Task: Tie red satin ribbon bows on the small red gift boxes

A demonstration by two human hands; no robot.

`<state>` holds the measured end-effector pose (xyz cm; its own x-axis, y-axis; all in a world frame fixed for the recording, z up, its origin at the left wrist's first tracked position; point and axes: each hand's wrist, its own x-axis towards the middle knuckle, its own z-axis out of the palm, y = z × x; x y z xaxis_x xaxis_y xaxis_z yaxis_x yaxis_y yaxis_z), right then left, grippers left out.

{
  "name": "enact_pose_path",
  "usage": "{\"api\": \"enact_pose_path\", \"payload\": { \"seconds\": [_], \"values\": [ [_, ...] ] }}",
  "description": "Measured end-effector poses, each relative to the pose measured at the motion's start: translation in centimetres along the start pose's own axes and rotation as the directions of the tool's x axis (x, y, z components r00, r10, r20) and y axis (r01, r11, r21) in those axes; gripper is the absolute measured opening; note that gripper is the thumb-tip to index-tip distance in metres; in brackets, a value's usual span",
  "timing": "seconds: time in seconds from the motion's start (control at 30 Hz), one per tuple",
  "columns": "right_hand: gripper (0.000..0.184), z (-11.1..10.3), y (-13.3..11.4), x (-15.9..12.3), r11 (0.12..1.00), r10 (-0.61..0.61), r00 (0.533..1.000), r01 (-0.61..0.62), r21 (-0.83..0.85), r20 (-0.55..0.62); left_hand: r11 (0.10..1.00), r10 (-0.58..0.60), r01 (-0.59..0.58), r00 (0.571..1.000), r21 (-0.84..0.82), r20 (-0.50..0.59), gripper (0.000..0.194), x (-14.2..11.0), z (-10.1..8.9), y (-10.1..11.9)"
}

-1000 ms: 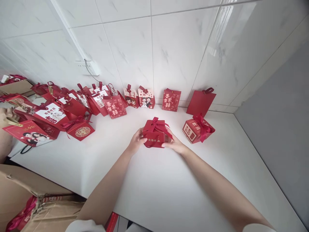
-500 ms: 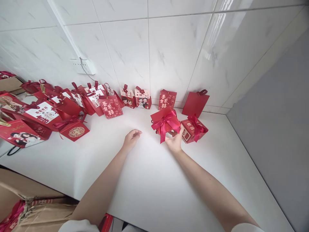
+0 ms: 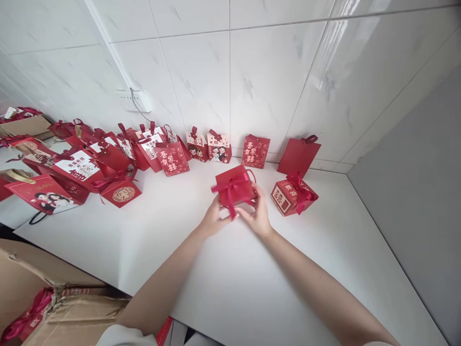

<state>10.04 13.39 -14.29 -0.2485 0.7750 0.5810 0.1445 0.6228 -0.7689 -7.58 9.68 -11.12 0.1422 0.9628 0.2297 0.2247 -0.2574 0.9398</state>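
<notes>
Between my two hands is a red gift box (image 3: 224,194) with a ribbon bow on top, held above the white table. My left hand (image 3: 212,220) grips its near left side, and my right hand (image 3: 260,215) has its fingers round the right side. Both thumbs point inward below the bow's hanging tail. To the right of my right hand stands another red gift box (image 3: 283,196) with pale lettering and a ribbon bow. The underside of the held box is hidden.
Several red gift bags (image 3: 173,158) line the tiled wall, crowding toward the left. A plain red bag (image 3: 298,156) leans at the right. An octagonal red box (image 3: 120,191) sits left on the white table (image 3: 230,283). An open cardboard box (image 3: 82,315) is at lower left.
My left hand has moved right and forward onto the gift box, which only my right hand held before. The box has shifted left and turned. The view has swung slightly left.
</notes>
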Motion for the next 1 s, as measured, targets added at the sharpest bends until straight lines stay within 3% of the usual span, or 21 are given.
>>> {"api": "enact_pose_path", "payload": {
  "seconds": [0.13,0.23,0.33,0.5,0.63,0.87,1.0],
  "values": [
    [0.081,0.6,-0.8,-0.3,0.999,0.001,0.989,-0.007,0.039,0.147,0.982,-0.137,0.123,0.987,-0.147,-0.087,0.062,0.7,-1.1,-0.9],
    [0.087,0.6,-0.5,-0.3,1.000,-0.001,0.956,0.001,0.000,0.293,0.993,-0.114,0.108,0.975,-0.044,-0.191,0.061,1.1,-3.1,-1.9],
    [0.092,0.5,-0.1,-0.2,1.000,0.002,0.935,0.005,-0.017,0.354,0.993,-0.096,0.104,0.984,0.050,-0.148,0.055,1.2,-4.3,-2.7],
    [0.097,0.4,0.1,0.1,0.999,0.020,0.931,-0.001,-0.054,0.363,0.995,-0.044,0.049,0.997,0.091,-0.065,0.054,1.4,-4.4,-3.2],
    [0.085,0.3,0.5,0.4,0.994,0.059,0.937,-0.023,-0.107,0.345,0.979,0.005,-0.002,1.000,0.204,-0.012,0.064,1.5,-4.5,-3.0],
    [0.073,0.2,0.5,0.4,0.992,0.106,0.940,-0.079,-0.098,0.323,0.973,-0.059,0.065,0.998,0.223,-0.036,0.063,1.7,-4.5,-3.0],
    [0.071,0.2,0.6,0.3,0.989,0.128,0.937,-0.094,-0.117,0.327,0.966,-0.030,0.032,0.999,0.258,-0.009,0.056,1.8,-4.7,-3.3]
  ]
}}
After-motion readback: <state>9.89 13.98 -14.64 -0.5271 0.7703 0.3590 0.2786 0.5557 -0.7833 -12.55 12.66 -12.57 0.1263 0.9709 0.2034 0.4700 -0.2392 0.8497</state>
